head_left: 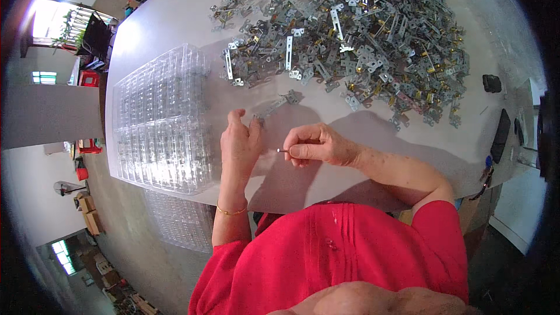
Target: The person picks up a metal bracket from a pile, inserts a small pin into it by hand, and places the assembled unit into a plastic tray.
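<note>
One red top [338, 245] is nearest, well this side of the heap of metal parts [367, 41], the landmark here. Between the two, both hands are over a smooth, pale tabletop [280, 184] marked by soft shadows. The right hand [324, 146] is closed, thumb and forefinger pinching a small pin [281, 150] with a pale head. The left hand [238, 140], below a thin gold-coloured bangle [232, 212] on its wrist, has its thumb and forefinger apart; its thumb is close by a loose metal strip [279, 105], which lies on the near side of the heap. Left of the heap, clear plastic trays [163, 122] are stacked, catching bright glare. To its right are a small black box [492, 83], a long dark object [500, 135] and a blue-handled tool [488, 163].

Beyond the tabletop, far left of the heap, the room shows a grey floor [131, 221], cardboard boxes [88, 214], a red box [88, 78], pale walls [35, 192], and a bright window [58, 20] with a green plant [62, 41] beside it.
</note>
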Demonstrator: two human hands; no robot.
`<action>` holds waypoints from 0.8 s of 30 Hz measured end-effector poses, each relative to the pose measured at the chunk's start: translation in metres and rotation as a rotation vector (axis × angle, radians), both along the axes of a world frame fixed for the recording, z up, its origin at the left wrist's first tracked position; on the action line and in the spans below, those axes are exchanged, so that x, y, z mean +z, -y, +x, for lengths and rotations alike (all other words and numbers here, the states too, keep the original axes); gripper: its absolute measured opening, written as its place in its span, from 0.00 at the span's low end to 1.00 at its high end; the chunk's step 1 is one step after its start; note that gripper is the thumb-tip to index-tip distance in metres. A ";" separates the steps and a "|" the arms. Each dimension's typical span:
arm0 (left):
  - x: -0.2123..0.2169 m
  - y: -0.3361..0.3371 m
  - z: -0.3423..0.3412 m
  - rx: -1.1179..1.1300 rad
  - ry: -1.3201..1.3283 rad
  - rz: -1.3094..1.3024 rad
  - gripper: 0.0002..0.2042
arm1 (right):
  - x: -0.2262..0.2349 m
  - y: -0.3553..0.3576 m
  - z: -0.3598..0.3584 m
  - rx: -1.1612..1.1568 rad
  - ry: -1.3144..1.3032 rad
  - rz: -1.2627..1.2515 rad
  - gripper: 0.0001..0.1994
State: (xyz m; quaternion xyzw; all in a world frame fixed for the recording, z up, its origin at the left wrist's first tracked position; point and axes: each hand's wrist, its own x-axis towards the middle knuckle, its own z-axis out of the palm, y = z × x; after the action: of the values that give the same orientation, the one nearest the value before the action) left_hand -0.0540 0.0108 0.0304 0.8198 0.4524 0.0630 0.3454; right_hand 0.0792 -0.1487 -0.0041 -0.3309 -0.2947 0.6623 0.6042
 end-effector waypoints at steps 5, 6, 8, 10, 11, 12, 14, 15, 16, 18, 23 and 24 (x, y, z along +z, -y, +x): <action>-0.006 0.007 0.023 -0.260 0.167 0.546 0.15 | 0.000 0.000 0.000 -0.134 0.060 0.005 0.08; -0.008 0.008 0.029 -0.354 0.161 0.605 0.15 | 0.000 0.000 -0.001 -0.209 0.087 -0.018 0.08; -0.012 0.008 0.037 -0.444 0.154 0.667 0.15 | -0.001 -0.001 -0.001 -0.282 0.115 -0.038 0.08; -0.020 0.006 0.040 -0.506 0.099 0.579 0.13 | -0.002 -0.001 0.000 -0.396 0.180 -0.027 0.09; -0.026 0.004 0.040 -0.505 0.102 0.580 0.13 | -0.002 -0.001 0.000 -0.395 0.183 -0.026 0.09; -0.032 0.001 0.039 -0.483 0.154 0.596 0.12 | -0.002 -0.002 0.000 -0.466 0.215 -0.036 0.09; -0.032 -0.003 0.040 -0.457 0.218 0.605 0.11 | -0.002 -0.004 0.002 -0.537 0.261 -0.051 0.09; -0.029 -0.004 0.037 -0.324 0.360 0.065 0.11 | -0.001 -0.004 0.005 -0.575 0.292 -0.054 0.09; -0.023 -0.003 0.037 -0.173 0.480 -0.472 0.12 | 0.001 -0.004 0.008 -0.610 0.318 -0.053 0.09; -0.015 -0.001 0.039 -0.106 0.586 -0.717 0.13 | 0.005 -0.003 0.015 -0.609 0.381 -0.061 0.09; -0.016 -0.006 0.033 -0.099 0.676 -1.004 0.14 | 0.015 -0.006 0.017 -0.592 0.542 -0.122 0.07; -0.017 -0.005 0.032 -0.099 0.654 -0.990 0.14 | 0.016 -0.007 0.016 -0.594 0.587 -0.140 0.07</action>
State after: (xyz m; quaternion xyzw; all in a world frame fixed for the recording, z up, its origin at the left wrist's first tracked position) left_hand -0.0221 0.0159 0.0133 0.5196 0.2594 0.0776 0.8104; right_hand 0.0948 -0.1416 0.0122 -0.6162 -0.3004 0.3555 0.6353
